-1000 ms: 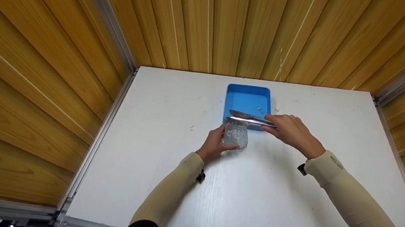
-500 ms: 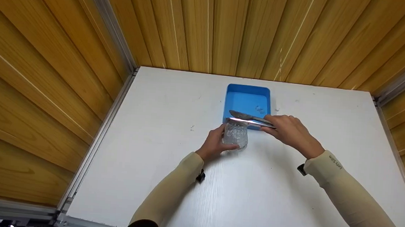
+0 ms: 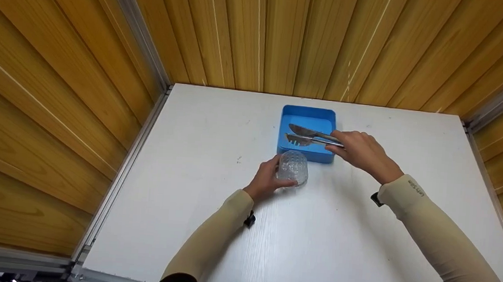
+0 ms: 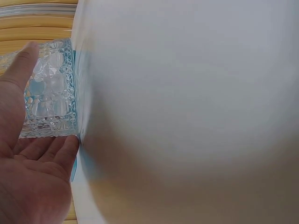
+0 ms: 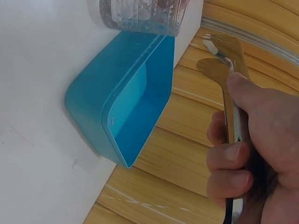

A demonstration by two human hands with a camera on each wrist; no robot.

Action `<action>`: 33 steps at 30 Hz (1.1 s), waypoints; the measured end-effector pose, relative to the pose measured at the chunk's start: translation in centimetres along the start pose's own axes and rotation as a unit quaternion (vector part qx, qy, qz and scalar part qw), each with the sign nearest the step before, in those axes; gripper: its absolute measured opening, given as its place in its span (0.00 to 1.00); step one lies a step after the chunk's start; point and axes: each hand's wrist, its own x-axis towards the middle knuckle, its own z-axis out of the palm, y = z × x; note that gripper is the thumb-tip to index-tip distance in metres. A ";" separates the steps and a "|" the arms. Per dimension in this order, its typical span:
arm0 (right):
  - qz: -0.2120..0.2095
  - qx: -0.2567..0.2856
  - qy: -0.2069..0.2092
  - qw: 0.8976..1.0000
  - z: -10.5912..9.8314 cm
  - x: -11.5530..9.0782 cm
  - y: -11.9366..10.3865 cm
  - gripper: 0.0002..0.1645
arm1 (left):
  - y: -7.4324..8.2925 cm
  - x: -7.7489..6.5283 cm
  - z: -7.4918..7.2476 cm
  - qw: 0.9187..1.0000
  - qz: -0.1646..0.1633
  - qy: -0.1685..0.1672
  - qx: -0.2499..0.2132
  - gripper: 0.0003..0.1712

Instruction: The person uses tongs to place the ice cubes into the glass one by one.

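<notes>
My left hand [image 3: 266, 177] grips a clear textured glass [image 3: 293, 168] low down, on the white table just in front of a blue tray [image 3: 316, 157]. In the left wrist view, thumb and fingers lie on opposite sides of the patterned glass [image 4: 49, 88]. My right hand [image 3: 361, 154] holds metal tongs [image 3: 307, 134] by the handles. One end of the tongs is slotted like a fork, the other broad and smooth. Both ends hang over the tray, apart from each other. The right wrist view shows my fingers [image 5: 229, 158] curled round the handles.
The blue tray has raised walls [image 5: 93, 93] and stands toward the back of the white table [image 3: 206, 155]. Wood-look panels [image 3: 281, 37] rise behind and at both sides. A metal rail [image 3: 121, 167] runs along the left edge.
My right hand has lifted the tongs away from the glass's mouth, back over the tray, and their ends have parted. My left hand and the glass stay put.
</notes>
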 end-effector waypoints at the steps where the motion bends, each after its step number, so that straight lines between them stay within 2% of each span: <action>1: 0.004 -0.003 -0.001 1.000 -0.1 0.3 0.1 0.20 | 0.0 0.0 0.0 1.000 0.001 0.001 0.000 0.56; 16: 0.046 -0.033 -0.045 0.997 -0.2 3.8 1.6 0.24 | 0.1 -0.2 0.1 1.000 -0.013 0.002 -0.002 0.56; 33: 0.119 -0.020 -0.086 0.989 -0.2 5.6 3.8 0.23 | 0.2 -0.1 0.1 1.000 -0.006 0.000 -0.003 0.55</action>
